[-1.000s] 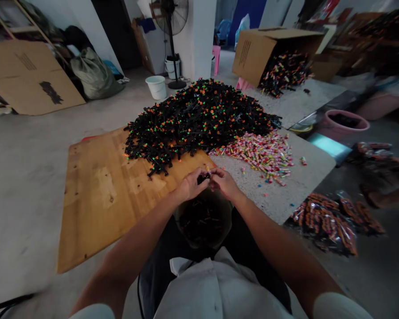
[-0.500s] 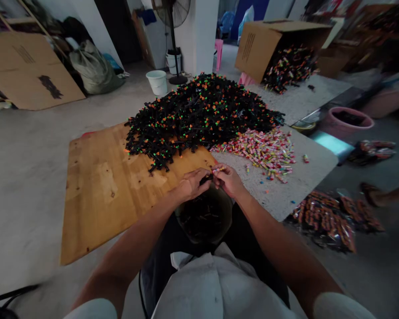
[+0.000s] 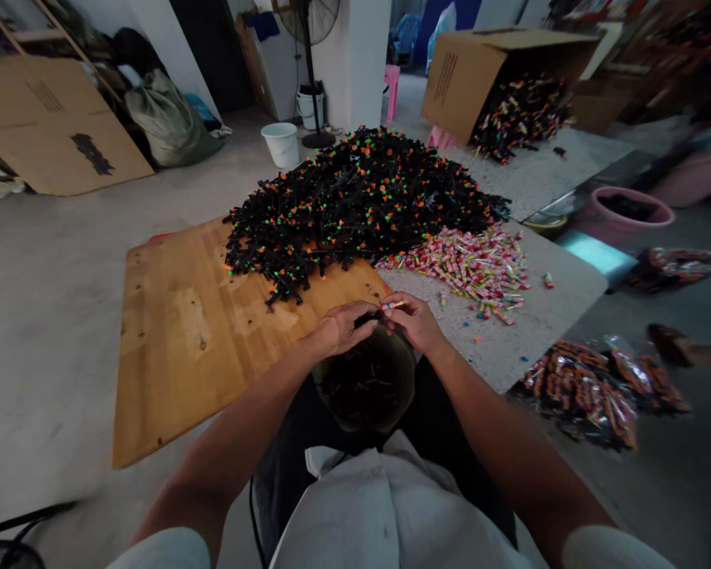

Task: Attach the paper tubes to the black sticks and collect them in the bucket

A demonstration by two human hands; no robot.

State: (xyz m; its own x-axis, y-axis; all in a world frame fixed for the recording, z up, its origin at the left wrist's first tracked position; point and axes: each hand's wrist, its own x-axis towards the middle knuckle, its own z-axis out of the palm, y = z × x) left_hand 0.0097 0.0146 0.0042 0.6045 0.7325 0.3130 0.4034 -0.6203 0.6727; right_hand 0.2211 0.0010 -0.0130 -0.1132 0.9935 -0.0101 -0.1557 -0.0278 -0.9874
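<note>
My left hand is closed on a small black piece over the bowl in my lap. My right hand pinches a small pink and yellow stick right beside it, and the fingertips of both hands meet. The bowl holds several dark pieces. A large heap of black pieces with orange and green tips lies ahead, spread over a wooden board and a stone slab. A pile of colourful sticks lies to the right of the heap.
A tipped cardboard box spills more coloured pieces at the back right. A pink tub stands to the right, with packed bags on the floor. A white bucket, a fan stand, a sack and flat cardboard lie behind.
My hands stay together over the bowl. The right hand's stick has come up into view between its fingertips. The view has shifted slightly.
</note>
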